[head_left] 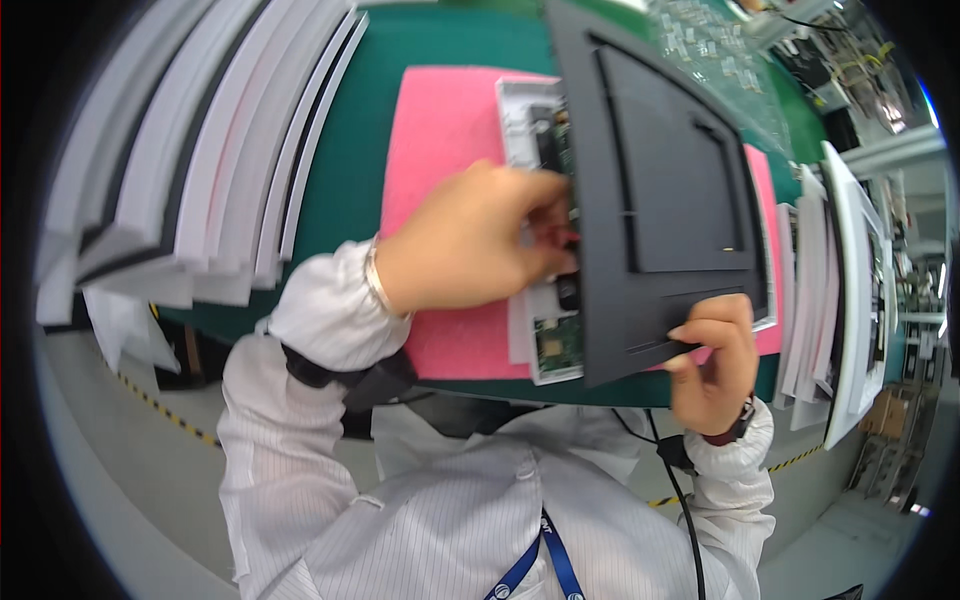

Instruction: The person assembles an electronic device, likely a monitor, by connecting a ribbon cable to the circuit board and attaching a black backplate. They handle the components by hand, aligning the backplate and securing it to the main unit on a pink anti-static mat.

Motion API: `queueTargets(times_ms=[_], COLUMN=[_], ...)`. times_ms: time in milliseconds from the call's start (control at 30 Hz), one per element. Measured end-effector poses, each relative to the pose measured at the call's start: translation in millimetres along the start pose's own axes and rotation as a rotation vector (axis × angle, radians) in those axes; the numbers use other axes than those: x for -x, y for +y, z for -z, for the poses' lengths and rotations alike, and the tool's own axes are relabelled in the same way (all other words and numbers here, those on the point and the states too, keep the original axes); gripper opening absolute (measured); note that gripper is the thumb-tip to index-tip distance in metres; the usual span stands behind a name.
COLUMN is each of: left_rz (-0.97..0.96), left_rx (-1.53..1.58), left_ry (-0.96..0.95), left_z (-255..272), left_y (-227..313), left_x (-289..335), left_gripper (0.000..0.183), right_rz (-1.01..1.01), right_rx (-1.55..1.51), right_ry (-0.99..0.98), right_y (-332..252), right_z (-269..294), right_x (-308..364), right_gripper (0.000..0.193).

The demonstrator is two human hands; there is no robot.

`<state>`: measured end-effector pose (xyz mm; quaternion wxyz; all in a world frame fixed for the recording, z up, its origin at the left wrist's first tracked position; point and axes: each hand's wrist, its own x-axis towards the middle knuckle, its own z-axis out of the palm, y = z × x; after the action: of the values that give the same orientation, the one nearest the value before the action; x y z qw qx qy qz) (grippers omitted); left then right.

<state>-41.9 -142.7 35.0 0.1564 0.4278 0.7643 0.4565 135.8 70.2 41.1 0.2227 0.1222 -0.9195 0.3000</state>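
A dark grey plastic cover panel (665, 190) is standing tilted over a white device housing (528, 120), which is lying open on a pink foam pad (440, 140). The right hand (715, 365) is pinching the panel's lower edge – thumb on the face, fingers curled behind – so its grip is clenched on the panel and holding it up like a lid. The left hand (470, 245) is reaching in from the left of the panel, its fingertips (548, 215) tucked into the gap at the panel's left edge, where a green circuit board (553, 340) and dark parts are showing inside the housing. Something small and reddish is sitting at those fingertips, but whether that grip is actually grasping it or only pressing there cannot be told.

Judging by this, the panel is not yet seated: the housing's inside is open to view along the panel's left edge, and closing it down is what appears to be left.

The pink pad is resting on a green worktop (345, 170). To the left of the panel, white and dark flat parts (200, 150) are leaning in a row; to its right, more white frames (835, 290) are standing on edge – and beyond its upper right, a clear tray of small parts (715, 50) is lying.
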Motion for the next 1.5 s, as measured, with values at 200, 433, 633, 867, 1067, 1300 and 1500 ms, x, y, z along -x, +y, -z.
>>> queueTargets(times_ms=[200,433,633,867,1067,1300,1500], left_rz=[-0.045,0.008,-0.039,-0.045,-0.039,0.034,0.010], left_rx=[-0.040,-0.158,-0.103,-0.070,-0.097,0.028,0.135], left_ry=[0.016,-0.031,-0.060,-0.036,-0.029,-0.088,-0.106], left_z=[-7.1,-14.3,-20.3,-20.9,-18.5,-15.0,-4.4], left_y=[-7.5,-4.9,-5.7,-6.5,0.4,1.9,6.8], left_x=[3.9,10.7,14.8,15.6,17.2,11.4,6.5], left_gripper=[0.026,0.018,0.013,0.010,0.009,0.012,0.023], right_rz=[-0.001,-0.007,0.003,-0.002,0.028,0.075,0.127], right_rx=[0.023,0.119,0.173,0.181,0.157,0.120,0.202], right_ry=[0.003,-0.008,-0.018,-0.021,-0.030,0.065,0.158], right_y=[3.6,3.1,-0.1,-1.6,1.3,6.4,6.4], right_z=[-2.8,-2.6,-3.9,-4.6,-3.9,-7.5,-8.3], right_x=[5.5,12.1,13.3,11.7,14.4,10.9,5.0], right_gripper=[0.031,0.034,0.034,0.033,0.028,0.023,0.020])
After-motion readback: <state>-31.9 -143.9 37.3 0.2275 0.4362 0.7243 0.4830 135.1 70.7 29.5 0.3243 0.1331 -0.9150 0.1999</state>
